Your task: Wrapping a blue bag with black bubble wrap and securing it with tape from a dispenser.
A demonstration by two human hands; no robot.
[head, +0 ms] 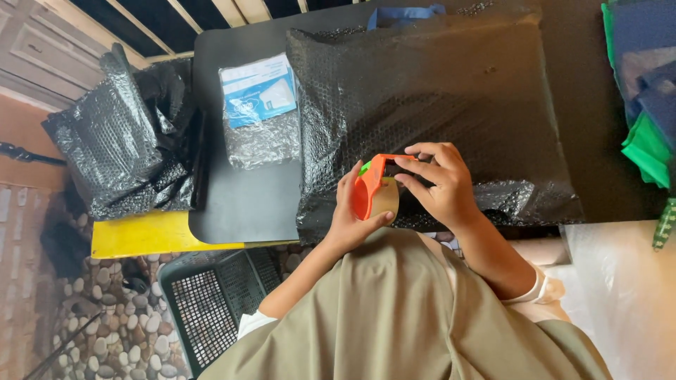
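An olive-green cloth garment (408,317) on the person's own body fills the bottom of the view, nearest the camera, and both bare forearms reach out over it. The left hand (350,214) cups an orange plastic tape dispenser loaded with a roll of tan packing tape (375,190), fingers curled round the roll from below and the thumb along its lower rim. The right hand (438,184) pinches the top of the dispenser, fingertips pressed on the orange frame near its green tab. The dispenser sits at the near edge of the dark table (239,204), over the near-left corner of a large parcel wrapped in black bubble wrap (436,98). Its long axis runs roughly from the roll up toward the far right. A small packet in clear bubble wrap with a blue and white label (259,109) lies just left of the parcel.
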